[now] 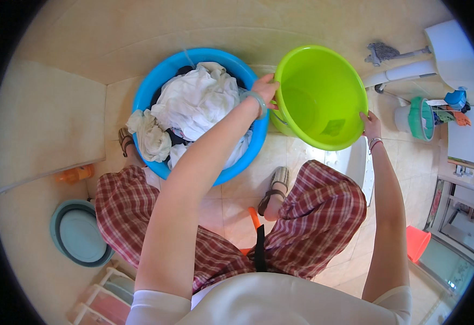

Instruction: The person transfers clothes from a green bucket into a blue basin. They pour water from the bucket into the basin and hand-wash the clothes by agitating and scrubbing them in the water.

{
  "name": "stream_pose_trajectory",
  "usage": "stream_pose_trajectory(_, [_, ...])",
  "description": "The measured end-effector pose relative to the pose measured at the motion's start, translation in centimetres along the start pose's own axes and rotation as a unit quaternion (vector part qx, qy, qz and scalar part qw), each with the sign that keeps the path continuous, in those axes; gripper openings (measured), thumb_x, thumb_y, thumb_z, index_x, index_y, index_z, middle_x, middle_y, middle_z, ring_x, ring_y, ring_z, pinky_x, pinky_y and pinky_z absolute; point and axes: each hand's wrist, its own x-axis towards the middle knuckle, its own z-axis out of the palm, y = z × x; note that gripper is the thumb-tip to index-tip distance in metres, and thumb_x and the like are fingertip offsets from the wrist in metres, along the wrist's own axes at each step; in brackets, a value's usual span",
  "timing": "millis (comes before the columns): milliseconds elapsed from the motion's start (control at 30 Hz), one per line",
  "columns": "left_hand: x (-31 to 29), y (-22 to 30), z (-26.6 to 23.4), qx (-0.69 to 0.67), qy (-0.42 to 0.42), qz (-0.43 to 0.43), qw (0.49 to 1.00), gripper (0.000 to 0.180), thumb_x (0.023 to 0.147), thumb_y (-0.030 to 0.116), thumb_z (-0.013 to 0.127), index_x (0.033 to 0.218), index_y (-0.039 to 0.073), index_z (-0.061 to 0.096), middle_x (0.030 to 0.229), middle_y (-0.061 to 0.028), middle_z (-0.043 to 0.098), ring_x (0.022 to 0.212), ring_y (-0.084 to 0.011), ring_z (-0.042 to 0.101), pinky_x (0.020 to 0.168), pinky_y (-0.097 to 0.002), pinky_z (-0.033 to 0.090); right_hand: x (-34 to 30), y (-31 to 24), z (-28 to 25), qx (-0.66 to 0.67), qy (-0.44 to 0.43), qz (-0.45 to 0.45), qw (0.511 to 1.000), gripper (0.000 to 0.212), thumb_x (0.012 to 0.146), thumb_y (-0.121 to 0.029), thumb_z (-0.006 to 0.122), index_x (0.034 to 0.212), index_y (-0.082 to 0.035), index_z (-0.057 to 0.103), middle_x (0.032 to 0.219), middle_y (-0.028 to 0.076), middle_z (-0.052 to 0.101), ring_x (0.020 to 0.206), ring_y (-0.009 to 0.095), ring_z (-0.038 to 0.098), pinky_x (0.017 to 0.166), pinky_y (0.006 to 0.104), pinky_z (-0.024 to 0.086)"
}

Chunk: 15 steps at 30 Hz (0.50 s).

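Between my two hands is a lime-green bucket [296, 103], tilted so that its inside faces me; a small dark patch shows on its bottom. My left hand [265, 91], with a pale bangle at the wrist, grips the rim on the left side. On the right side, my right hand [371, 125] holds the rim with fingers curled over it. Just left of the bucket stands a wide blue basin [142, 97] heaped with white laundry [199, 97] and some dark pieces. My left forearm passes over part of the basin.
A grey-green basin [63, 249] leans at the left wall near an orange bottle [80, 174]. At right are a lined bin [404, 120], a mop head [383, 52] by a white pipe [410, 71], and a red container [417, 242]. My sandalled feet flank the basin.
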Motion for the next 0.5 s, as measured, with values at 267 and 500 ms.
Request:
stream_pose_trajectory(267, [0.0,-2.1,-0.8,0.014,-0.029,-0.014,0.999,0.056,0.092,0.018,0.053,0.143,0.011,0.032,0.116,-0.0138,0.058,0.091,-0.0225,0.062,0.073,-0.0403,0.055,0.7,1.7,0.2,-0.082,-0.058,0.054,0.993,0.034,0.087,-0.027,0.060,0.116,-0.010,0.061,0.084,0.007,0.065,0.069,0.014,0.066,0.046,0.0291,0.054])
stream_pose_trajectory(500, [-1.0,-3.3,-9.7,0.222,0.078,0.213,0.948,0.038,0.090,0.024,0.058,0.126,0.010,0.055,0.109,-0.0096,0.059,0.095,-0.0168,0.058,0.082,-0.0296,0.049,-1.2,-9.9,1.7,-0.370,0.124,-0.328,0.860,0.038,0.088,-0.027,0.058,0.120,-0.006,0.058,0.118,0.018,0.058,0.112,0.035,0.051,0.097,0.0422,0.040])
